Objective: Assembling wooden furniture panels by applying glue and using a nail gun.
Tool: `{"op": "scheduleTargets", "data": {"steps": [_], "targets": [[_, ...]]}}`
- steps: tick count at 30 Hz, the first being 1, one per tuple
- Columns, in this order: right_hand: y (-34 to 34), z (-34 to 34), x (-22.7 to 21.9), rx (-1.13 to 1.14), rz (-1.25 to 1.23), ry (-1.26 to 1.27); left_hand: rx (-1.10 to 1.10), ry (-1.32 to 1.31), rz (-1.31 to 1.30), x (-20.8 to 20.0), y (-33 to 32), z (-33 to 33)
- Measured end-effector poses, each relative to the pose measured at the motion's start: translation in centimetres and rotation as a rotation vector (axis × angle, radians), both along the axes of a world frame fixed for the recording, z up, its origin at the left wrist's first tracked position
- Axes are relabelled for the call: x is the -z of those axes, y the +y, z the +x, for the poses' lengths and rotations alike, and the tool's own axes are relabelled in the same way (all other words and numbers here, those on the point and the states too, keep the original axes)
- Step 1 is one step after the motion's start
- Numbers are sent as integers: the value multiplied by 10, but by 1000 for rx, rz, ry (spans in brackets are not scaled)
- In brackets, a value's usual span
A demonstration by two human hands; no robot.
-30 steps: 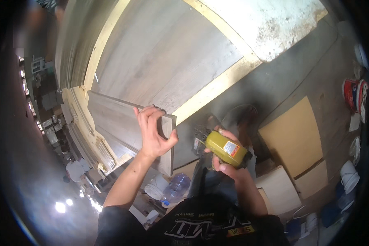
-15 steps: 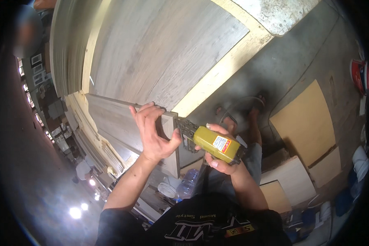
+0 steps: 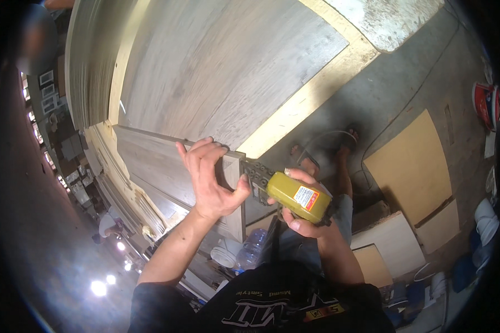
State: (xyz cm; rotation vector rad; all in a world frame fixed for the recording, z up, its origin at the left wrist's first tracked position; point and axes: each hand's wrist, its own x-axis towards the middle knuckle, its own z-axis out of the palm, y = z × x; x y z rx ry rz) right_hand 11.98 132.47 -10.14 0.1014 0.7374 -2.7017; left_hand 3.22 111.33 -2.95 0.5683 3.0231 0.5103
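My right hand (image 3: 303, 215) is wrapped round a trim router (image 3: 295, 195) with a yellow-green body and a red and white label. The router lies on its side, its dark base (image 3: 258, 178) against the narrow end of a grey wood-grain panel (image 3: 155, 152). My left hand (image 3: 210, 183) grips that panel near the same end, fingers hooked over its upper edge and thumb at the end face, close to the router base. The router's bit is hidden from view.
Beyond the panel lies a large grey wood-grain board (image 3: 233, 72) with a pale frame (image 3: 300, 105). Below stand a clear plastic bottle (image 3: 251, 250) and a white bucket (image 3: 223, 255). Tan sheets (image 3: 411, 166) and a cable (image 3: 411, 100) lie on the floor at right.
The view has shifted slightly. Both hands keep their grips, and the router base stays at the panel's end with no clear movement along it.
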Motion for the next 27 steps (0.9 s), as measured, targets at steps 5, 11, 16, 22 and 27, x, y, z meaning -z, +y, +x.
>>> {"op": "scheduleTargets", "data": {"steps": [5,11,16,22,27], "targets": [[0,-1,16,40,178,223,-5,5,30,0,3,0],[51,-9,-27,-177,401,-57,-8,5,43,-4,9,-3],[107,-74,-125,76,646,24,-109,7,79,-10,7,-2],[89,-238,-193,-66,1712,716,-287,-22,151,-12,18,7],[75,-303,-136,-58,2170,914,-664,59,176,-49,-9,87]]}}
